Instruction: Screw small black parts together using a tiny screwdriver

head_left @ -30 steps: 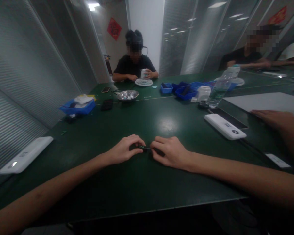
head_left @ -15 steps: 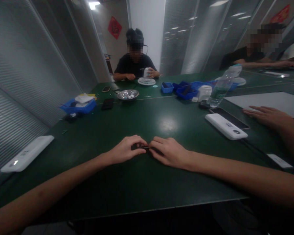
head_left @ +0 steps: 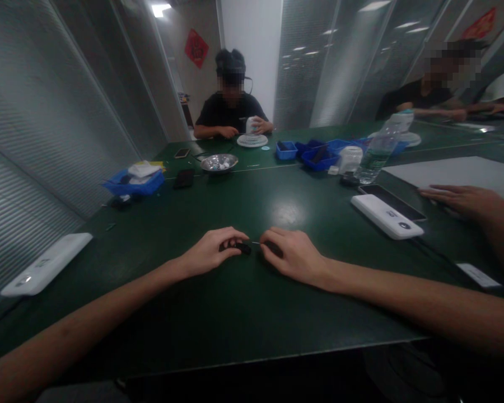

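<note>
My left hand [head_left: 208, 251] is closed on a small black piece [head_left: 244, 247], its near end sticking out past the thumb. Its exact kind is too dark to make out. Opposite it, my right hand [head_left: 297, 254] pinches a thin metal rod [head_left: 256, 243], whose light tip points left toward the black piece. A narrow gap separates the two. Most of the rod is hidden behind my right fingers. Both hands rest low over the green table [head_left: 235, 313].
White power banks lie left [head_left: 48, 263] and right [head_left: 386, 217]; a dark phone [head_left: 392, 202] and a bottle [head_left: 380, 151] are beyond the right one. Further back are a metal bowl [head_left: 219, 163] and blue bins [head_left: 136, 182]. A person's hand [head_left: 466, 196] rests at right.
My hands have drawn slightly apart, opening a gap where the fingertips met. The black piece and the rod's tip now show more clearly.
</note>
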A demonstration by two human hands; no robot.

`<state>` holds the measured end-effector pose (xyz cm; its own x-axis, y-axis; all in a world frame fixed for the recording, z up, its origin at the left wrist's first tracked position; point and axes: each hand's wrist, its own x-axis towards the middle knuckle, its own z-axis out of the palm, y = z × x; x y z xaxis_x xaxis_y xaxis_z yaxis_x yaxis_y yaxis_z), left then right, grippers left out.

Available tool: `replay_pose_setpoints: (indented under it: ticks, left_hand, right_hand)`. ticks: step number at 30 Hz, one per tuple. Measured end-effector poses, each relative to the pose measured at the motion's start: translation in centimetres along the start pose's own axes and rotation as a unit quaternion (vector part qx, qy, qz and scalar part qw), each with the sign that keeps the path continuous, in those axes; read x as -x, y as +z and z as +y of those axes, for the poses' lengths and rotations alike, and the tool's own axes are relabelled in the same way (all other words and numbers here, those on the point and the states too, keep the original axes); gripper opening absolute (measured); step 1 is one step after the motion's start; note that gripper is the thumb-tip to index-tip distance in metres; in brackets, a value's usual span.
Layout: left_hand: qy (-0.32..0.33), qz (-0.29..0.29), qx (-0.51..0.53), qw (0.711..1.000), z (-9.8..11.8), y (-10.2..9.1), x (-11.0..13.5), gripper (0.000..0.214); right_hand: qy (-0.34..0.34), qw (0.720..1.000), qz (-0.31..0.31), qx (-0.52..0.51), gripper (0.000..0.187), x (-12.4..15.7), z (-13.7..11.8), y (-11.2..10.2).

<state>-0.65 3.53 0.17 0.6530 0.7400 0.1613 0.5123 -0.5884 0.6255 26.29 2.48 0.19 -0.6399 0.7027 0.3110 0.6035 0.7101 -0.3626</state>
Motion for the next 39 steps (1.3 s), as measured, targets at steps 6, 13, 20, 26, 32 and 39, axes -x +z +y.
replay_pose_setpoints:
  ticks: [6, 13, 20, 26, 32, 39]
  left_hand:
    - [-0.054, 0.084, -0.068, 0.993, -6.1, -4.0, 0.2, 0.032]
    - [-0.183, 0.200, -0.177, 0.946, -16.2, -12.1, 4.6, 0.038]
    - [-0.254, 0.214, -0.236, 0.913, -21.6, -16.9, 10.6, 0.047]
    - [-0.331, 0.193, -0.155, 0.911, -21.7, -18.1, 11.3, 0.052]
    - [-0.359, 0.188, -0.234, 0.884, -19.6, -18.2, 10.9, 0.025]
    - [-0.405, 0.172, -0.243, 0.865, -19.6, -18.6, 10.7, 0.023]
  right_hand:
    - [0.000, 1.000, -0.016, -0.007, 0.020, -0.1, -0.1, -0.1]
    - [-0.011, 1.000, -0.011, -0.013, 0.022, 0.0, 0.1, 0.0]
    - [-0.006, 1.000, -0.016, -0.012, 0.020, -0.1, 0.1, 0.0]
    - [-0.004, 1.000, -0.021, -0.011, 0.020, -0.1, 0.0, -0.1]
    - [-0.004, 1.000, -0.023, -0.015, 0.020, -0.1, -0.2, -0.3]
    - [-0.004, 1.000, -0.025, -0.018, 0.021, -0.1, -0.1, -0.2]
